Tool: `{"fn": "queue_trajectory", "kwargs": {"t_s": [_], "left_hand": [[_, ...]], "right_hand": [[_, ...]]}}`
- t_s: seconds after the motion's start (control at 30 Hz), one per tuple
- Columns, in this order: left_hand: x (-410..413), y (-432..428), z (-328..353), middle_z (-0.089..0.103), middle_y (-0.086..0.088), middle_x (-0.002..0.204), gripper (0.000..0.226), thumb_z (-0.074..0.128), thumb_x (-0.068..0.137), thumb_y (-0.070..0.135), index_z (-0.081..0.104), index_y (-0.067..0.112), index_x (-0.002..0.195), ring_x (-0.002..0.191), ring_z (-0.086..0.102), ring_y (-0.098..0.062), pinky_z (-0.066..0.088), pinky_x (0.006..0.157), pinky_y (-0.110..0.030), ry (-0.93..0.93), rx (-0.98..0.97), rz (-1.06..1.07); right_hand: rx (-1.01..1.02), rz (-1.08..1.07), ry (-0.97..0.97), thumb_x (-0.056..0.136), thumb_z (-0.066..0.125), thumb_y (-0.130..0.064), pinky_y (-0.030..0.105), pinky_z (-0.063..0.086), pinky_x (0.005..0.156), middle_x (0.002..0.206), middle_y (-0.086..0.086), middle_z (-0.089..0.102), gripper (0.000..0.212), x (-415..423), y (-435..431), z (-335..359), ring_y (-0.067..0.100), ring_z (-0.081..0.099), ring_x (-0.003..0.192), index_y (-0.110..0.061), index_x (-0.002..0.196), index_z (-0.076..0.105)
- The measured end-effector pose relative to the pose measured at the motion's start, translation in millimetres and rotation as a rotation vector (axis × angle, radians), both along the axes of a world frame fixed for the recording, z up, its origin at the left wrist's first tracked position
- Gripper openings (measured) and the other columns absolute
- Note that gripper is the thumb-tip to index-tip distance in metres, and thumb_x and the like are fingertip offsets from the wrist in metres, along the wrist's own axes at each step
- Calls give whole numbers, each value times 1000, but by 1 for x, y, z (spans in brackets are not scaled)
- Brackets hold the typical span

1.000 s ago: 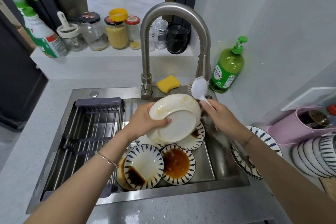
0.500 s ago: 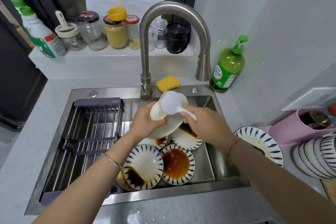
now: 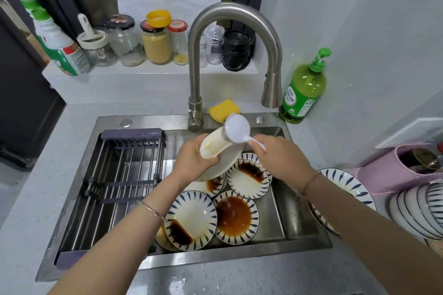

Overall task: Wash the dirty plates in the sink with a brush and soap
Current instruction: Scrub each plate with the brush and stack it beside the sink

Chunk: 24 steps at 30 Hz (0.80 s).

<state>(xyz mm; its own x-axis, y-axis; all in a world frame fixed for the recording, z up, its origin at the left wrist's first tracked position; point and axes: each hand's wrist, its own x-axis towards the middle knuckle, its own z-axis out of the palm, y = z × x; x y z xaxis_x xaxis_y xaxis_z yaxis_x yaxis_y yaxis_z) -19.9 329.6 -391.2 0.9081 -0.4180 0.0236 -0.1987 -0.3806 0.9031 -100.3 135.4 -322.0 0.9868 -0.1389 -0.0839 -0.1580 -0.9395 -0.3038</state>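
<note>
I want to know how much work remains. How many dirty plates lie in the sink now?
4 plainly: front left plate, front right plate, back right plate, one half hidden under the held plate. A rim hints at another below.

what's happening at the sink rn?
A person is washing dishes by hand. The left hand holds a white plate tilted over the sink, and the right hand presses a white dish brush against its upper edge. No water is visibly running from the faucet. Several blue-patterned plates with brown sauce stains lie in the basin, unwashed. A green soap bottle and a yellow sponge sit behind the sink.
</note>
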Motion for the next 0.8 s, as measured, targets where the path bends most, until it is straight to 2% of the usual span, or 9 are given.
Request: {"fn": "queue_trajectory", "kwargs": {"t_s": [0.1,0.2,0.27,0.33,0.43,0.53,0.67,0.8], "left_hand": [[-1,3,-1,72,5,95,47,81,70,14,67,21,115,84,65,-6,52,71,-30,-20,0,-8],[-4,1,0,70,13,88,45,82,72,8,66,19,113,77,62,6,49,64,-17,6,-25,-4],[-4,2,1,69,15,91,46,82,72,6,65,21,112,78,62,8,48,66,-12,47,-62,-1],[-2,8,3,70,13,98,47,81,74,4,65,24,113,86,64,3,53,73,-17,106,-124,14],[1,15,6,71,7,103,48,82,74,4,66,19,117,95,67,-8,56,78,-23,179,-197,-12],[1,18,6,72,2,107,49,81,75,4,65,17,119,97,68,-13,58,81,-27,264,-243,-13],[2,19,6,72,-3,107,47,81,75,4,64,19,116,96,70,-18,59,82,-32,345,-288,23],[6,23,9,74,1,100,44,80,75,5,64,23,111,92,71,-17,59,76,-29,398,-355,73]], "right_hand": [[24,-15,5,102,30,-42,34,44,68,85,1,62,35,2,2,-1,26,58,86,-21,94,56],[63,110,-45,101,31,-45,37,48,71,85,2,65,35,-4,19,5,23,58,81,-23,96,58],[120,73,-47,102,31,-43,36,48,70,84,0,65,36,-2,10,2,21,58,79,-23,96,60],[283,-77,34,102,33,-40,33,44,66,73,-1,60,37,1,-13,-9,21,56,71,-22,88,62],[449,-269,167,100,36,-42,31,33,59,55,-3,42,38,-6,-34,-30,17,41,55,-24,80,63],[617,-298,197,100,37,-40,27,31,54,55,-3,38,40,-5,-30,-32,11,36,49,-17,87,67],[647,-287,144,101,38,-37,27,31,55,57,-1,39,40,3,-26,-26,11,36,50,-14,85,66],[628,-332,259,102,39,-25,8,32,39,62,-4,41,35,-20,-25,-41,2,45,44,-2,90,62]]}}
